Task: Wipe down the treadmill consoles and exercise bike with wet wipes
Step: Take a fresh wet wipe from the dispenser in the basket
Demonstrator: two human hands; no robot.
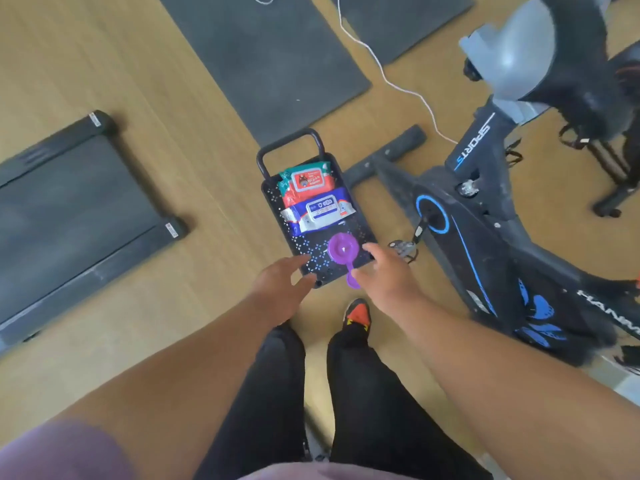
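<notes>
Both hands, left hand [282,284] and right hand [384,271], are held open, empty, above the cart [304,252]; a purple lid [341,251], seemingly, lies between them, wipe packs [313,199] beyond, exercise bike [485,220] rightward.

A gym or home workout room is shown. A black exercise bike [485,216] marked "SPORTS" is seen on the right, a treadmill [69,209] deck on the left, and dark rubber mats [270,64] are laid on a wood-look floor [173,98].
</notes>
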